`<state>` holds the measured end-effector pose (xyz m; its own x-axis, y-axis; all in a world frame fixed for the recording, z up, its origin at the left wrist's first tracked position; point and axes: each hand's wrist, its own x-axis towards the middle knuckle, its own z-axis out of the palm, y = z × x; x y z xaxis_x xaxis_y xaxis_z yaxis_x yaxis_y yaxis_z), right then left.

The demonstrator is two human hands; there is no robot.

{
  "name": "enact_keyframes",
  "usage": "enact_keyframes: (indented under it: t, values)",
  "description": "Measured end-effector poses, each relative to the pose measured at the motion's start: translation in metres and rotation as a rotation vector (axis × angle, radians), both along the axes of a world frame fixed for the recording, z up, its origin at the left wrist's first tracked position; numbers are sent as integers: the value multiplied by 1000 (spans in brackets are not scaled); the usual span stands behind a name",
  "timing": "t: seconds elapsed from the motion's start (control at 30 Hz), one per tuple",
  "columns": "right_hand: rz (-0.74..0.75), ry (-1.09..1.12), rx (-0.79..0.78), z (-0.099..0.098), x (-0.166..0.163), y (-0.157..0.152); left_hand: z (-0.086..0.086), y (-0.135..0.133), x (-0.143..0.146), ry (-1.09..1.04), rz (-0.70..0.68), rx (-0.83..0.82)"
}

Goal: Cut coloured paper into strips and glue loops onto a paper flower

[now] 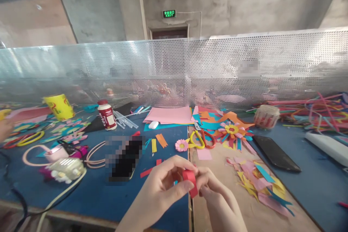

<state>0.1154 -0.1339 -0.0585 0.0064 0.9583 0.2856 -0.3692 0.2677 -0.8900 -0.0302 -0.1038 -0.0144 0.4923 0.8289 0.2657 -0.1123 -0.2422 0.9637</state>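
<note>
Between the fingertips of my left hand (163, 192) is a red paper strip (190, 183), bent over and held above the table. My right hand (217, 197) meets it from the other side, fingers curled, its fingertips pressed at the strip's right edge. Just beyond my hands lie a pink paper flower (181, 145) and scissors (202, 140) with yellow and red handles. Red paper scraps (146, 172) rest left of my hands, near a yellow strip (154, 145) and an orange strip (161, 140).
A perforated metal screen (174, 72) runs along the back. Pink paper sheets (168, 114), a bottle (107, 115) and a yellow tape roll (59, 107) stand before it. Phones (276, 153) lie on both sides. Paper scraps (261, 181) spread at right. Another person's hand (5, 127) shows far left.
</note>
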Motion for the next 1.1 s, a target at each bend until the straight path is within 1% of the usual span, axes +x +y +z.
enact_keyframes:
  t: [0.23, 0.33, 0.4, 0.47, 0.6, 0.7, 0.83, 0.93, 1.1]
  values:
    - [-37, -9, -46, 1, -3, -6, 2, -5, 2, -56, -36, -41]
    - [-34, -30, -34, 2, -3, -6, 5, -5, 2, -11, -58, -48]
    - [-30, -38, -23, 3, -3, -6, 7, -6, 1, 13, -46, -47]
    - [-50, -44, -26, 4, -3, -5, 7, -7, 1, 55, 0, -33]
    - [-158, -56, -75, 1, -4, -5, 1, -11, 4, 220, 171, 21]
    - [-183, -62, -68, -7, -4, -1, -6, -14, 8, 191, 276, 15]
    - [-118, 2, -55, -14, -1, 3, -8, -18, 13, 275, 287, 91]
    - [-109, 68, -79, -14, 0, 3, -5, -21, 15, 335, 297, 137]
    - [-109, 109, -81, -11, -3, 2, -4, -23, 20, 358, 341, 182]
